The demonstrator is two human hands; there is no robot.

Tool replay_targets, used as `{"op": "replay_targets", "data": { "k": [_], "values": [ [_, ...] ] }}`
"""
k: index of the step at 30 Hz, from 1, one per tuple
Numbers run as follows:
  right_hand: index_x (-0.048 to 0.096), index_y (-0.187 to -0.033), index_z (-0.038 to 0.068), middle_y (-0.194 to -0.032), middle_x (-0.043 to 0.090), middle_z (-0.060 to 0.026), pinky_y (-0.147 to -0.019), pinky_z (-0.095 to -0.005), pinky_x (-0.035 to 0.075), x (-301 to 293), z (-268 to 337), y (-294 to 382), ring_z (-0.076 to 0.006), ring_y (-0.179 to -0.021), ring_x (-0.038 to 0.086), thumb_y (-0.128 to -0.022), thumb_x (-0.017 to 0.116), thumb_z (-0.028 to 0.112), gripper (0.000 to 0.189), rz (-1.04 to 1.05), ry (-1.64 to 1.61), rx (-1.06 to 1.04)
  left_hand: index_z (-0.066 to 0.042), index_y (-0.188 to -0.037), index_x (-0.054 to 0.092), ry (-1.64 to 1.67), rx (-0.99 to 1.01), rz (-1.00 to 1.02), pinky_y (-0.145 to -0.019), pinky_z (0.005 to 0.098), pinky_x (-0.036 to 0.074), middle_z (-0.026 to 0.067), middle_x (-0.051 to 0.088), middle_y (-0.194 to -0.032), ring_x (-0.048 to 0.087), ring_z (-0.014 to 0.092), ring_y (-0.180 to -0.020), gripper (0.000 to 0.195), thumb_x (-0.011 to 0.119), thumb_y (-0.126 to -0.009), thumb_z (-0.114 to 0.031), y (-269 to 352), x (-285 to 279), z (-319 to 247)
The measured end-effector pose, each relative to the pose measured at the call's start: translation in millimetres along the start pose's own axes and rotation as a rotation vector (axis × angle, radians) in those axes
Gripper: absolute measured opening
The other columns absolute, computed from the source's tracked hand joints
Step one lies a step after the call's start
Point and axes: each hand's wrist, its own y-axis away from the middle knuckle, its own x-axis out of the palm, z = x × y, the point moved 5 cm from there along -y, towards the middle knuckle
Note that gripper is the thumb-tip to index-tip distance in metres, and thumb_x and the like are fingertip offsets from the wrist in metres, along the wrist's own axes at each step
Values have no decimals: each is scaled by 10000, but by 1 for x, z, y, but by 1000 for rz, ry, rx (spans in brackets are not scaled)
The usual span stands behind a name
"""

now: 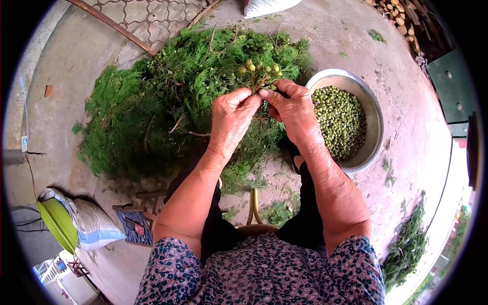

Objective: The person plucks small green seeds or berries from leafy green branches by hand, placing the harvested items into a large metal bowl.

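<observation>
Both my hands meet over a large pile of green conifer branches (126,110) on the floor. My left hand (236,112) pinches the lower end of a small conifer sprig (263,74) bearing several round yellow-green cones. My right hand (291,105) has its thumb and fingers at the same sprig, close against a green cone. Whether the right fingers grip the stem or a cone, I cannot tell. Just right of my right hand, a round metal basin (375,126) holds many small green cones (337,122).
At the lower left are a woven sack (95,221), a lime-green basin (57,225) and a small woven stool (135,225). A metal grille (145,19) lies beyond the pile. More cut greenery (408,244) lies at right, below a green cabinet (451,89). Stacked firewood (398,19) stands upper right.
</observation>
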Motion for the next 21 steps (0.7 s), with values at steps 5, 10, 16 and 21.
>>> {"op": "replay_targets", "data": {
  "k": [5, 10, 16, 21],
  "values": [
    [577, -803, 27, -656, 541, 14, -437, -194, 346, 5, -5, 3, -60, -508, 432, -804, 588, 65, 39, 12, -398, 129, -38, -595, 514, 228, -119, 9, -396, 204, 213, -84, 369, -517, 289, 3, -472, 199, 601, -773, -53, 3, -1, -1],
    [563, -814, 30, -687, 538, -4, -438, -207, 329, 7, -11, 1, -81, -524, 438, -826, 555, 49, 24, 122, -656, 177, -58, -728, 642, 466, -299, -15, -346, 178, 192, -76, 481, -528, 319, -6, -401, 47, 640, -746, -101, 2, -2, 12],
    [517, -796, 13, -680, 517, -47, -474, -254, 357, 10, -14, 5, -139, -550, 468, -847, 524, 57, 68, 124, -862, 267, -59, -774, 650, 525, -293, 8, -340, 171, 233, -57, 534, -561, 368, 3, -399, 70, 651, -735, -118, -2, -2, 12],
    [511, -929, 8, -711, 513, -50, -508, -231, 368, 9, -7, 4, -145, -616, 491, -864, 484, 91, 109, 202, -882, 155, -62, -775, 635, 721, -426, -147, -334, 180, 301, -46, 556, -586, 444, 19, -419, 38, 644, -742, -78, 1, 2, 9]
  ]
}}
